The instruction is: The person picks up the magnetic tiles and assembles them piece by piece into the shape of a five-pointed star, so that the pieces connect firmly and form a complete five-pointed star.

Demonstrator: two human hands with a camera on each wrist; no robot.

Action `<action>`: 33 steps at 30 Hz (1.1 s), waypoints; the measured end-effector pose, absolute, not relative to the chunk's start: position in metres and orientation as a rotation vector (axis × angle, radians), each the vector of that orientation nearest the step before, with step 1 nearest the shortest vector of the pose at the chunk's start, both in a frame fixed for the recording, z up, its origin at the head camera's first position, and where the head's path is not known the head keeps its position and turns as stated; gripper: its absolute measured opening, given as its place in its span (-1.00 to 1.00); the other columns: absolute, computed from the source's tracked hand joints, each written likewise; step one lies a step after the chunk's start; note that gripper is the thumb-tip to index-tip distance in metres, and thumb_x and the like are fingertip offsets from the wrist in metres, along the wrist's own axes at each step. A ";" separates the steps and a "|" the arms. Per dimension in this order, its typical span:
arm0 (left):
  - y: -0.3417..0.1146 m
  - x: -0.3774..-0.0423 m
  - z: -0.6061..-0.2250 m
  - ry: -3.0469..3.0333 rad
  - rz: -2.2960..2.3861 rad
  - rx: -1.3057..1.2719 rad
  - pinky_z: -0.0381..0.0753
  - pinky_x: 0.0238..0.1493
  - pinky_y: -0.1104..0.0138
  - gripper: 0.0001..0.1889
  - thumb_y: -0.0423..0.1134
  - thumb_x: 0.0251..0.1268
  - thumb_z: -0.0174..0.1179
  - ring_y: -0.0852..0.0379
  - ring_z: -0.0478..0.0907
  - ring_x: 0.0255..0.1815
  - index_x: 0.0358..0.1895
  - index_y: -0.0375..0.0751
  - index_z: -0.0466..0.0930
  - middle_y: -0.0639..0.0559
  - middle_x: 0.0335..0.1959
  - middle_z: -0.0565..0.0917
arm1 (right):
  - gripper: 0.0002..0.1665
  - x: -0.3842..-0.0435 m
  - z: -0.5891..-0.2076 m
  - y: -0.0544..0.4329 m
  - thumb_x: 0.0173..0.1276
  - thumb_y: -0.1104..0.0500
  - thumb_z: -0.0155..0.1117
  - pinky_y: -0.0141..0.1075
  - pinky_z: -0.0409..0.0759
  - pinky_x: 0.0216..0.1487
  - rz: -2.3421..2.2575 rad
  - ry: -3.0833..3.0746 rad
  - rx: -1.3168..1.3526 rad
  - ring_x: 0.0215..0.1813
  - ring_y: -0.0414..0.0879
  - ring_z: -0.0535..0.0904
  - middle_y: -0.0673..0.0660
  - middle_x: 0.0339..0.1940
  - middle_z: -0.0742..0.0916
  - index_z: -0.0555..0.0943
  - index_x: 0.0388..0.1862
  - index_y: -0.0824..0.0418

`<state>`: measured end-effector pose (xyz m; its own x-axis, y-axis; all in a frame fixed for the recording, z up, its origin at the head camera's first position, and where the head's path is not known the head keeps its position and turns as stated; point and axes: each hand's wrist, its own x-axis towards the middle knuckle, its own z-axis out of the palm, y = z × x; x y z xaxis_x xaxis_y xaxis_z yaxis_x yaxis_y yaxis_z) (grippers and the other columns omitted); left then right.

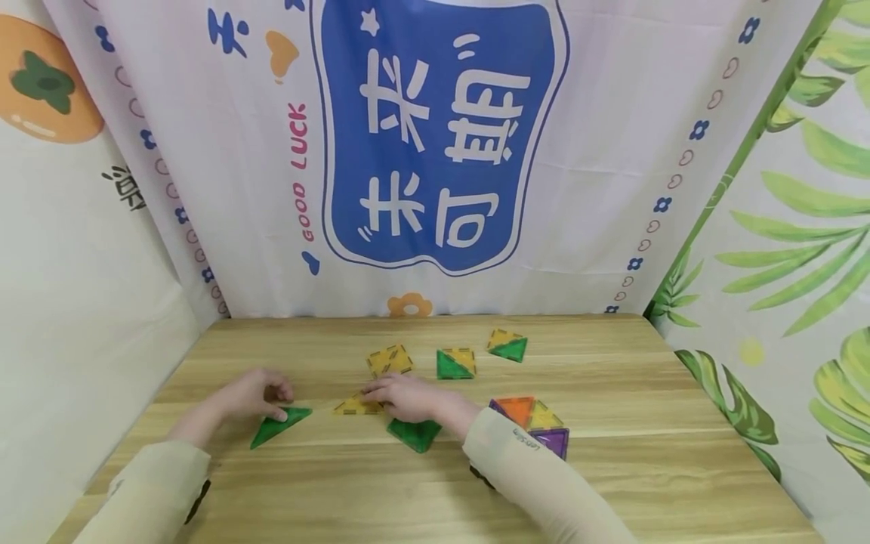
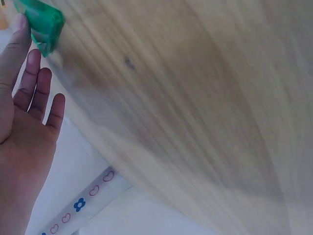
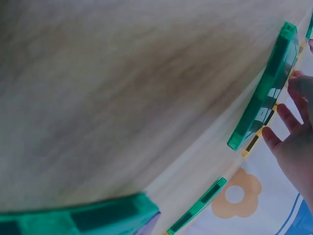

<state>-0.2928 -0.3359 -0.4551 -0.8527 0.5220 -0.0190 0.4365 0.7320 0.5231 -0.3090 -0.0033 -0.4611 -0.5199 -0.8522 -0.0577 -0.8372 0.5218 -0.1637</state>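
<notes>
My left hand [image 1: 257, 394] is at the left of the wooden table [image 1: 340, 491], its thumb on the upper edge of a green triangular magnetic tile [image 1: 272, 431]. In the left wrist view that thumb overlaps the green tile [image 2: 46, 24], and the other fingers extend loosely. Near the middle, my right hand [image 1: 408, 397] rests its fingertips on a yellow triangular tile [image 1: 353, 406], partly covered by the hand. Another green tile [image 1: 414, 437] lies just below this hand. The right wrist view shows the fingers [image 3: 288, 120] beside the yellow edge behind a green tile [image 3: 261, 93].
Behind the right hand lie a yellow square of tiles [image 1: 389, 360] and two green-and-yellow squares, one nearer [image 1: 455, 364] and one farther [image 1: 507, 346]. Orange [image 1: 516, 410], yellow and purple tiles [image 1: 553, 442] sit grouped by the right sleeve. A printed cloth [image 1: 258, 189] hangs along the back edge.
</notes>
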 end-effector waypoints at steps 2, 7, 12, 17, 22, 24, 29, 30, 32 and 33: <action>-0.336 -0.294 -0.457 2.770 0.775 0.751 0.59 -0.21 0.33 -0.74 -0.13 -0.06 0.44 0.14 0.56 -0.25 -0.31 -0.11 0.63 0.11 -0.31 0.64 | -0.48 -0.310 -0.463 -0.004 0.46 0.19 0.03 0.00 0.20 0.41 -0.163 2.643 -1.449 0.46 -0.04 0.17 -0.12 0.42 0.37 0.38 0.36 -0.13; -0.334 -0.297 -0.463 2.794 0.811 0.630 0.53 -0.29 0.39 -0.78 -0.14 -0.02 0.42 0.19 0.50 -0.30 -0.33 -0.10 0.62 0.12 -0.34 0.61 | -0.52 -0.307 -0.464 -0.008 0.43 -0.01 0.10 -0.02 0.31 0.34 -0.145 2.714 -1.396 0.42 -0.04 0.20 -0.10 0.39 0.39 0.42 0.32 -0.19; -0.330 -0.302 -0.463 2.827 0.801 0.565 0.50 -0.31 0.38 -0.82 -0.19 0.00 0.41 0.18 0.47 -0.32 -0.37 -0.12 0.61 0.10 -0.38 0.58 | -0.50 -0.300 -0.465 -0.016 0.35 -0.18 0.13 -0.07 0.41 0.23 -0.097 2.806 -1.316 0.37 -0.02 0.27 -0.10 0.31 0.45 0.46 0.27 -0.23; -0.329 -0.306 -0.466 2.858 0.797 0.532 0.47 -0.33 0.37 -0.83 -0.20 0.02 0.40 0.17 0.45 -0.36 -0.39 -0.12 0.60 0.11 -0.42 0.58 | -0.50 -0.296 -0.466 -0.020 0.31 -0.21 0.17 -0.12 0.44 0.13 -0.137 2.837 -1.287 0.28 -0.05 0.33 -0.10 0.24 0.50 0.50 0.22 -0.22; -0.330 -0.306 -0.464 2.868 0.781 0.554 0.48 -0.32 0.36 -0.84 -0.18 0.06 0.38 0.17 0.45 -0.35 -0.35 -0.12 0.61 0.12 -0.42 0.58 | -0.48 -0.304 -0.467 -0.017 0.28 -0.18 0.23 -0.09 0.41 0.19 -0.301 2.778 -1.305 0.29 -0.06 0.30 -0.05 0.27 0.48 0.52 0.22 -0.14; -0.330 -0.305 -0.461 2.857 0.791 0.583 0.52 -0.26 0.31 -0.81 -0.18 0.05 0.38 0.15 0.48 -0.31 -0.31 -0.14 0.62 0.11 -0.38 0.59 | -0.44 -0.308 -0.469 -0.014 0.27 -0.17 0.24 -0.06 0.37 0.25 -0.343 2.750 -1.308 0.32 -0.06 0.28 -0.05 0.31 0.47 0.50 0.25 -0.12; -0.333 -0.300 -0.457 2.818 0.825 0.622 0.59 -0.14 0.20 -0.70 -0.22 -0.05 0.44 0.09 0.55 -0.21 -0.23 -0.22 0.61 0.05 -0.30 0.62 | -0.42 -0.315 -0.471 -0.009 0.28 -0.17 0.24 -0.03 0.31 0.31 -0.338 2.719 -1.304 0.36 -0.08 0.24 -0.06 0.35 0.45 0.46 0.29 -0.14; -0.333 -0.299 -0.457 2.814 0.831 0.624 0.59 -0.13 0.20 -0.68 -0.23 -0.07 0.44 0.09 0.55 -0.21 -0.22 -0.24 0.61 0.04 -0.30 0.61 | -0.42 -0.315 -0.471 -0.009 0.28 -0.17 0.24 -0.03 0.31 0.31 -0.331 2.721 -1.304 0.35 -0.08 0.25 -0.06 0.35 0.45 0.46 0.28 -0.15; -0.334 -0.298 -0.458 2.814 0.839 0.621 0.59 -0.15 0.22 -0.67 -0.22 -0.08 0.45 0.09 0.54 -0.22 -0.22 -0.25 0.61 0.03 -0.30 0.61 | -0.43 -0.313 -0.470 -0.011 0.28 -0.17 0.24 -0.02 0.32 0.29 -0.318 2.733 -1.298 0.34 -0.08 0.26 -0.06 0.35 0.46 0.47 0.27 -0.15; -0.334 -0.297 -0.459 2.818 0.841 0.615 0.58 -0.15 0.23 -0.68 -0.22 -0.08 0.45 0.09 0.54 -0.22 -0.22 -0.24 0.61 0.04 -0.31 0.61 | -0.43 -0.311 -0.469 -0.012 0.27 -0.17 0.25 -0.03 0.33 0.28 -0.316 2.741 -1.296 0.33 -0.08 0.27 -0.06 0.34 0.47 0.48 0.27 -0.15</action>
